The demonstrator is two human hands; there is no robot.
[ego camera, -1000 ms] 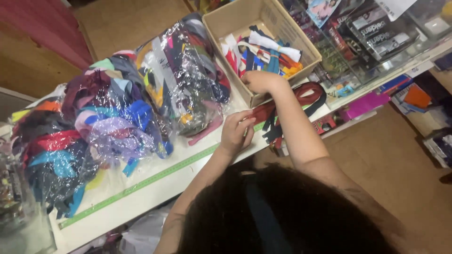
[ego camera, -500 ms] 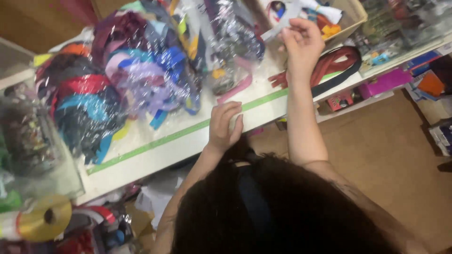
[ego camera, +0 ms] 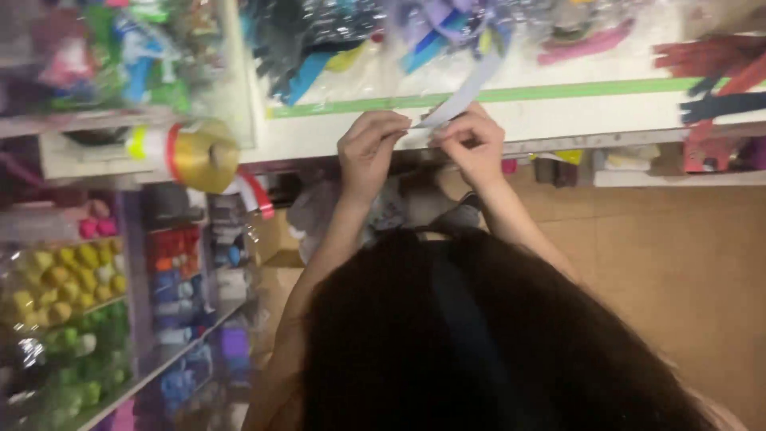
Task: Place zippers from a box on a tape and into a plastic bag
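A white ribbon strip [ego camera: 465, 97] runs from the pile on the counter down to both of my hands. My left hand [ego camera: 369, 145] pinches its lower end, and my right hand [ego camera: 472, 142] grips it just beside, knuckles nearly touching. Both hands sit at the front edge of the white counter [ego camera: 558, 120], which has a green stripe. My dark hair [ego camera: 479, 343] fills the bottom of the view.
Clear bags of coloured ribbons [ego camera: 415, 32] lie on the counter. Red and dark straps [ego camera: 718, 72] lie at the right. A gold ribbon spool [ego camera: 199, 156] sits at the left. Shelves of coloured goods [ego camera: 96, 303] stand at lower left. Brown floor [ego camera: 678, 255] at right.
My right hand came down from the cardboard box with the white ribbon and met my left hand at the counter edge. The view swung left and down; the box is out of sight.
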